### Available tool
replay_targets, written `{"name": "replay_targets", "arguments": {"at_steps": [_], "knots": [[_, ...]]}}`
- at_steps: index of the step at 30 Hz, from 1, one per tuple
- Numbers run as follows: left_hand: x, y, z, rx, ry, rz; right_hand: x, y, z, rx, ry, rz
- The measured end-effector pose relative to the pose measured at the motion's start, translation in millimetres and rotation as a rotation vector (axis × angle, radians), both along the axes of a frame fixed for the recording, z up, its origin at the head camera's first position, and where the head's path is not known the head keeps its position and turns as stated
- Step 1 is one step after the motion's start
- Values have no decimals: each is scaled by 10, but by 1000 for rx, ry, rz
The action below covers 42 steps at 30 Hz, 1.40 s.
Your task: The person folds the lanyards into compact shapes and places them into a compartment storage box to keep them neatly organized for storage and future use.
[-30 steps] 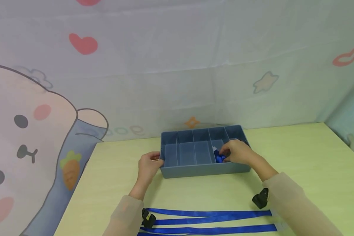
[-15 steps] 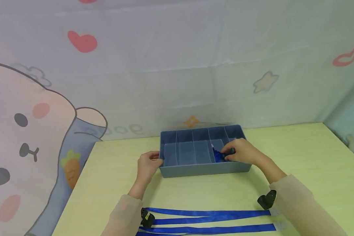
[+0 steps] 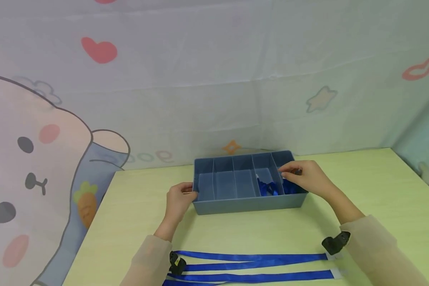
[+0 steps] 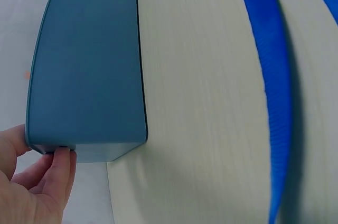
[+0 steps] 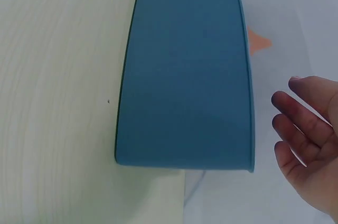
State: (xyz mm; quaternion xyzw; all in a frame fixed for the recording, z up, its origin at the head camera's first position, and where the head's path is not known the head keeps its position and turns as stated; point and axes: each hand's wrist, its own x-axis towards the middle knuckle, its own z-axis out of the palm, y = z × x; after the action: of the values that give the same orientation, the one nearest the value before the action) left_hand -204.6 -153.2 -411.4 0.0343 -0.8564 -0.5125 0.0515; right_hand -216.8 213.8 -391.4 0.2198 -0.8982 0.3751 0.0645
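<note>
A blue-grey divided tray [image 3: 232, 205] stands on the table in the head view. My left hand [image 3: 178, 201] grips its left end wall; in the left wrist view the thumb and fingers [image 4: 58, 176] pinch that wall's rim. My right hand [image 3: 307, 177] hovers over the tray's right end, fingers loosely bent and holding nothing, as the right wrist view shows. A crumpled blue ribbon [image 3: 268, 188] lies in the second compartment from the right. More blue ribbon [image 3: 289, 187] shows in the rightmost compartment, partly hidden by the right hand.
Long blue ribbons [image 3: 264, 275] with white ends lie across the front of the pale table [image 3: 254, 232]. Behind the tray hangs a printed cloth [image 3: 200, 99] that meets the table's back edge.
My right hand has let go of the blue ribbon in the second compartment from the right, then lifted and moved right. The left hand has kept its grip on the tray.
</note>
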Motion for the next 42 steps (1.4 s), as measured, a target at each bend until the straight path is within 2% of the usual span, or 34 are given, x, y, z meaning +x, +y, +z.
{"name": "replay_targets", "arguments": {"at_steps": [9, 16, 21, 25, 32, 38, 42], "knots": [[11, -119, 49, -52, -47, -141, 52, 137, 83, -22, 32, -44], [46, -302, 152, -189, -32, -256, 126, 253, 153, -20, 67, -65], [156, -492, 224, -253, -89, -333, 226, 355, 184, -10, 91, -54], [279, -682, 247, -266, -122, -390, 287, 433, 159, 20, 125, -37], [429, -988, 202, -234, -111, -577, 424, 579, 93, 82, 176, 2], [554, -1156, 93, -193, -160, -608, 604, 715, -11, 99, 157, 93], [630, -1239, -13, -173, -192, -635, 707, 780, -184, 83, 140, 169]]}}
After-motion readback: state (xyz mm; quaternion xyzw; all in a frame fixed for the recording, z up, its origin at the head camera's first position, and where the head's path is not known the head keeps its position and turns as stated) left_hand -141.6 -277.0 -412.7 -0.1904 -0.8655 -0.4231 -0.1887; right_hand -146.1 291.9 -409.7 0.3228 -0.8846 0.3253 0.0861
